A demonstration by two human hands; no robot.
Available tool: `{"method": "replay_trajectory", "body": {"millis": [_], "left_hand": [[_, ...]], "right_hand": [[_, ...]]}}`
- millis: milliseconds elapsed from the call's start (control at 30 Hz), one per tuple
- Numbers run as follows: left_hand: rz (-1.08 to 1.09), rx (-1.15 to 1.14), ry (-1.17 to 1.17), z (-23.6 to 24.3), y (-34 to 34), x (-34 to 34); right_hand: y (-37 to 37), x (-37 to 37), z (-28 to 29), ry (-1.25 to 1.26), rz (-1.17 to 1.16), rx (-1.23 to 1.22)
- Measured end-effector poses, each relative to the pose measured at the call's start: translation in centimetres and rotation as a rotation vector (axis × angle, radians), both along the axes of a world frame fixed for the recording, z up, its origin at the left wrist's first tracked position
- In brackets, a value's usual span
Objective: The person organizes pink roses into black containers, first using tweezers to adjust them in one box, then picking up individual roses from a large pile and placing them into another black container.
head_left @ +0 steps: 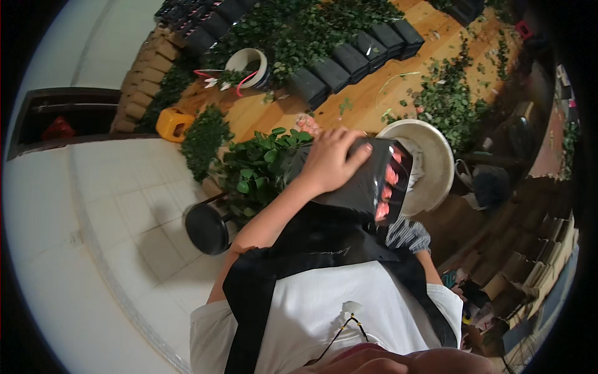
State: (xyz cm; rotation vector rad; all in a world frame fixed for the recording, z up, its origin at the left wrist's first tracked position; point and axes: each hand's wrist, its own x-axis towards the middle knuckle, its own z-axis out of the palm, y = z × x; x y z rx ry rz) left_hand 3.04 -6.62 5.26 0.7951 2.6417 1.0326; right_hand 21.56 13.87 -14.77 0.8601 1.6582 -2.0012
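Left hand (336, 157), bare, lies on top of a black wrap (355, 187); fingers nearly straight and close together, thumb spread apart. The wrap is tilted across the person's front, just above the apron (317, 240). Pink roses (387, 184) show in a row at its right end, behind clear film. Right hand (408, 235), in a striped grey glove, is just below the rose end, partly hidden; can't tell how its fingers stand or whether they grip. Leaves (254, 168) crowd the wrap's left end; can't tell if they belong to it. Beige bin (441, 165) sits right behind the roses. Pale pink blooms (306, 123) just beyond the left hand. Farther off: row of black packs (358, 59), white bucket (265, 70), yellow container (172, 124), green heap (286, 31) on wood floor. Black stool (207, 229) at left.
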Motion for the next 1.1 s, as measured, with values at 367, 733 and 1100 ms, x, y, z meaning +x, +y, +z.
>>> {"method": "replay_trajectory", "body": {"millis": [367,733,1100], "left_hand": [[-0.429,0.414,0.158,1.4,-7.0,-11.6],[0.515,0.396,-0.429,-20.9,-10.9,-18.6],[0.788,0.173,-0.658,-49.4,-10.8,-33.7]], "right_hand": [[-1.6,-10.9,2.8,-0.156,0.078,0.436],[-8.1,-45.0,-13.6,0.014,0.499,0.577],[-11.7,-66.0,-43.6,-0.112,0.804,1.137]]}}
